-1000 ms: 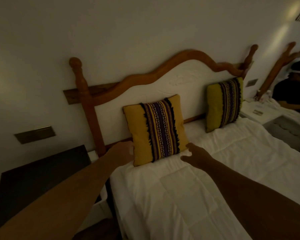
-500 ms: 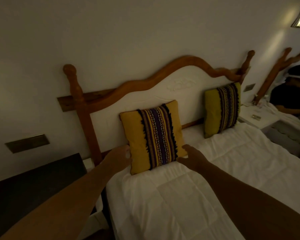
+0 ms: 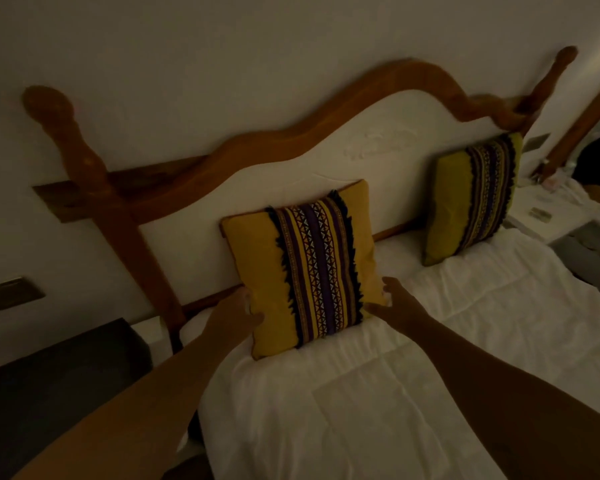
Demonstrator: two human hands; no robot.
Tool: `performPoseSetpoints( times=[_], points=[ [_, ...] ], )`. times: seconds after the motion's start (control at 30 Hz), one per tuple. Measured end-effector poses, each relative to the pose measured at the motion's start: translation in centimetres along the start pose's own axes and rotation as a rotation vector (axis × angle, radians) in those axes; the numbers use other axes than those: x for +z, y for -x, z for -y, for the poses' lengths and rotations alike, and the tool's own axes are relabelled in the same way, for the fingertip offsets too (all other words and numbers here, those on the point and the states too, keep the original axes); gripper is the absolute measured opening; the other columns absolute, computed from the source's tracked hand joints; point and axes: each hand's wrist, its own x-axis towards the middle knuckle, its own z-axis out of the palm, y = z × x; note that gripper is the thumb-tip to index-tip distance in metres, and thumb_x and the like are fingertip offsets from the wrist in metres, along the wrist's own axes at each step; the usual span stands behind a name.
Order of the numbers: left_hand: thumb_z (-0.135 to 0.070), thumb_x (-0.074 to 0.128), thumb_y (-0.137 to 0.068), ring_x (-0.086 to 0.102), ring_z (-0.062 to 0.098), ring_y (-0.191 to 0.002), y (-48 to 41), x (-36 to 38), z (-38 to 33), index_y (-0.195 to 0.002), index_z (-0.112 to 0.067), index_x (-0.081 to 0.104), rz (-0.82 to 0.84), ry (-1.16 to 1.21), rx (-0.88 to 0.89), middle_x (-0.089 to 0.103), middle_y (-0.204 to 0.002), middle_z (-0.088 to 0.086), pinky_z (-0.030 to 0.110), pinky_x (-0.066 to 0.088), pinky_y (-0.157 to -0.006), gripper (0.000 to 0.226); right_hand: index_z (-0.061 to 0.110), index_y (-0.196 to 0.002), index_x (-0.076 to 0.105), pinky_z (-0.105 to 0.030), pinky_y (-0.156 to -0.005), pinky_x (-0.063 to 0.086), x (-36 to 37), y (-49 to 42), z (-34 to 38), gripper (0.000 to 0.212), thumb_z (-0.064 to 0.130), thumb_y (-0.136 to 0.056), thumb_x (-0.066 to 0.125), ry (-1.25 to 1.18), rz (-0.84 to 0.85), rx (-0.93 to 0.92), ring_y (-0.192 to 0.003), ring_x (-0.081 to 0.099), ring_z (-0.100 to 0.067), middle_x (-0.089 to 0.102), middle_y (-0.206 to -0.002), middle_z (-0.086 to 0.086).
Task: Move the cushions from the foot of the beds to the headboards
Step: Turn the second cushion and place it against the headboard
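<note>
Dimly lit, so we read no writing or brand anywhere.
Near cushion (image 3: 305,268): mustard yellow, striped purple band with black fringe, upright against the headboard (image 3: 201,216) on the white bed (image 3: 413,393).
Our left hand (image 3: 234,315): gripping its lower left edge.
Our right hand (image 3: 394,301): fingers spread, touching its lower right corner.
Far cushion (image 3: 471,199): greener, same band, leaning on the headboard.

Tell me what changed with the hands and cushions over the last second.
Both hands closed in on the near cushion: the left hand now grips its lower left edge, and the right hand touches its lower right edge. The cushion stayed propped against the headboard, and the far cushion did not move.
</note>
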Motion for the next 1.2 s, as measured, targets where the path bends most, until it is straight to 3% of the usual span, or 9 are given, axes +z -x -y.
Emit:
performPoseSetpoints(
  times=[0.1, 0.2, 0.33, 0.5, 0.67, 0.8, 0.97, 1.1, 1.2],
  points=[
    [-0.024, 0.072, -0.086, 0.053, 0.014, -0.096, -4.0, 1.2, 1.8, -0.134, -0.007, 0.048, 0.011, 0.023, -0.036, 0.051, -0.094, -0.011, 0.023, 0.041, -0.079, 0.056, 0.014, -0.156, 0.021, -0.042, -0.11, 0.041, 0.1, -4.7, -0.5, 0.093, 0.043, -0.085, 0.073, -0.016, 0.001, 0.043, -0.139, 0.043, -0.031, 0.038, -0.156, -0.014],
    [-0.026, 0.073, -0.086, 0.057, 0.021, -0.107, -8.0, 2.8, 3.6, -0.134, -0.011, 0.049, 0.03, 0.067, -0.071, 0.061, -0.121, 0.007, 0.029, 0.041, -0.088, 0.057, 0.013, -0.157, 0.018, -0.041, -0.115, 0.036, 0.9, -9.3, -1.9, 0.093, 0.041, -0.086, 0.072, 0.049, 0.032, 0.042, -0.144, 0.038, -0.029, 0.034, -0.159, -0.014],
    [-0.031, 0.08, -0.08, 0.049, 0.02, -0.122, -12.4, 4.6, 6.0, -0.15, -0.016, 0.032, 0.038, 0.201, -0.188, 0.048, -0.137, -0.003, 0.031, 0.038, -0.099, 0.087, 0.013, -0.157, 0.02, -0.041, -0.112, 0.038, 2.6, -15.2, -3.5, 0.092, 0.044, -0.086, 0.071, 0.04, 0.029, 0.076, -0.143, 0.038, -0.03, 0.034, -0.158, -0.014],
    [-0.04, 0.083, -0.073, 0.044, 0.024, -0.133, -17.0, 7.6, 9.1, -0.155, -0.016, 0.022, 0.03, 0.257, -0.285, 0.042, -0.151, 0.006, 0.036, 0.038, -0.108, 0.105, 0.014, -0.154, 0.026, -0.035, -0.084, 0.048, 4.3, -22.2, -6.4, 0.081, 0.029, -0.089, 0.072, -0.169, -0.118, 0.157, -0.127, 0.052, -0.034, 0.042, -0.151, -0.018],
    [-0.034, 0.089, -0.066, 0.046, 0.025, -0.132, -19.9, 10.7, 11.0, -0.155, -0.021, 0.014, -0.103, 0.399, -0.3, 0.045, -0.148, 0.004, 0.035, 0.038, -0.097, 0.117, 0.019, -0.152, 0.029, -0.039, -0.092, 0.047, 4.9, -27.8, -9.5, 0.073, 0.025, -0.091, 0.069, -0.354, -0.164, 0.197, -0.12, 0.05, -0.025, 0.044, -0.148, -0.013],
    [-0.053, 0.084, -0.045, 0.047, 0.023, -0.134, -21.5, 11.6, 12.2, -0.155, -0.024, 0.017, -0.116, 0.516, -0.294, 0.046, -0.15, 0.002, 0.046, 0.041, -0.109, 0.132, 0.017, -0.147, 0.036, -0.039, -0.086, 0.05, 5.7, -31.6, -10.4, 0.07, 0.023, -0.088, 0.073, -0.406, -0.029, 0.154, -0.112, 0.058, -0.023, 0.052, -0.142, -0.01],
    [-0.035, 0.092, -0.056, 0.054, 0.021, -0.127, -22.3, 12.8, 13.2, -0.149, -0.022, 0.036, -0.15, 0.622, -0.339, 0.054, -0.14, 0.0, 0.037, 0.047, -0.098, 0.109, 0.028, -0.152, 0.032, -0.049, -0.09, 0.053, 6.7, -33.6, -10.3, 0.082, 0.005, -0.084, 0.074, -0.485, 0.059, 0.097, -0.117, 0.059, -0.028, 0.057, -0.138, -0.006],
    [-0.024, 0.089, -0.069, 0.057, 0.022, -0.122, -22.2, 13.2, 13.4, -0.145, -0.019, 0.044, -0.187, 0.634, -0.357, 0.058, -0.137, 0.003, 0.04, 0.048, -0.1, 0.088, 0.035, -0.146, 0.038, -0.021, -0.051, 0.05, 6.8, -32.4, -9.5, 0.074, 0.008, -0.086, 0.072, -0.499, 0.019, 0.079, -0.091, 0.062, -0.011, 0.063, -0.116, 0.006],
    [-0.029, 0.087, -0.072, 0.053, 0.013, -0.114, -21.3, 13.0, 13.2, -0.146, -0.021, 0.041, -0.228, 0.607, -0.388, 0.053, -0.137, -0.003, 0.031, 0.042, -0.093, 0.087, 0.046, -0.14, 0.042, -0.014, -0.044, 0.047, 6.5, -30.7, -8.3, 0.068, 0.014, -0.088, 0.072, -0.521, 0.024, 0.059, -0.088, 0.061, -0.009, 0.063, -0.109, 0.012]
  ],
)
